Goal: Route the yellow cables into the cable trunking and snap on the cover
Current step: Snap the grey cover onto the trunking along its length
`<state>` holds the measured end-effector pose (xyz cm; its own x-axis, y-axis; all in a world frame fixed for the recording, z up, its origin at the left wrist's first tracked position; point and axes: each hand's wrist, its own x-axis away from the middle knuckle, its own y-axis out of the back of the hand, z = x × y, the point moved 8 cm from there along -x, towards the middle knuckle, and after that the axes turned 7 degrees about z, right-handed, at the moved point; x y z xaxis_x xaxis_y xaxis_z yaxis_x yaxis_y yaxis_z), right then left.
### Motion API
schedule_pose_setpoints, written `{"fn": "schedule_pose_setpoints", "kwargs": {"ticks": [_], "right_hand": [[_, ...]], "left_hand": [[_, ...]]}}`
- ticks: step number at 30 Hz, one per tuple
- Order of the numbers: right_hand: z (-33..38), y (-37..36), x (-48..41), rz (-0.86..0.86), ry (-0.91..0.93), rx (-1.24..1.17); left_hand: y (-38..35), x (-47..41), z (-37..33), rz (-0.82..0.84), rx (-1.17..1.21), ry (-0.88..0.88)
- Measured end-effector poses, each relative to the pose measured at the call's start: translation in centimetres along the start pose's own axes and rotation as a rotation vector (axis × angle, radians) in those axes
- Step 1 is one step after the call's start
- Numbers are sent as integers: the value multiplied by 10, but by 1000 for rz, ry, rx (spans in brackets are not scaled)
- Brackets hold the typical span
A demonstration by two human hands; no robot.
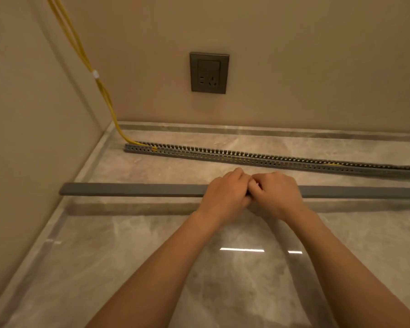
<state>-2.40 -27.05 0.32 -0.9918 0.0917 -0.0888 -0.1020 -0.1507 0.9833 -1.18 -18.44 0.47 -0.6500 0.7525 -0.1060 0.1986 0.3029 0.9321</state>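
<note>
The fingers (240, 176) of both hands are curled down over a long grey cover (133, 189), gripping it side by side with the knuckles touching. The left hand (225, 194) and the right hand (278, 194) hold the strip near the middle of its visible length; it runs level across the view and seems raised above the marble floor (152, 256), casting a shadow there. Its left end stops close to the side wall, and its right end runs out of view. Beyond the hands, well apart from the cover, the slotted grey trunking (246, 157) lies on the floor along the back wall. The yellow cables (97, 84) drop down the corner, bound by a white tie (95, 73), and enter the trunking at its left end. A grey socket (209, 72) sits on the wall above.
</note>
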Motion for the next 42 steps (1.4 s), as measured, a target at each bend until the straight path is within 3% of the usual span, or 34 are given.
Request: {"fn": "schedule_pose_setpoints", "kwargs": {"ticks": [4, 8, 12, 16, 21, 24, 27, 32, 37, 42], "right_hand": [[-10, 25, -3, -237, -55, 78], [-24, 44, -23, -308, -85, 103], [-40, 58, -48, -300, -84, 136], [-59, 59, -73, -256, -112, 165], [-84, 21, -84, -39, -211, 17], [-79, 13, -81, -60, -221, 7], [-46, 10, -84, -98, -29, -74], [48, -3, -90, 67, 461, -119], [115, -10, -97, 81, 619, -71], [145, -9, -108, 45, 727, 133]], "left_hand": [[26, -3, 9, -105, -145, -53], [56, 3, 45, -232, -296, 9], [89, 6, 89, -347, -283, 114], [100, 4, 133, -294, -333, 251], [83, -1, 164, -173, -207, 312], [71, -1, 174, -133, -116, 365], [65, -2, 177, -112, -111, 392], [72, 0, 169, -138, -163, 415], [76, 5, 169, -120, -61, 402], [95, 13, 194, -112, -43, 331]]}}
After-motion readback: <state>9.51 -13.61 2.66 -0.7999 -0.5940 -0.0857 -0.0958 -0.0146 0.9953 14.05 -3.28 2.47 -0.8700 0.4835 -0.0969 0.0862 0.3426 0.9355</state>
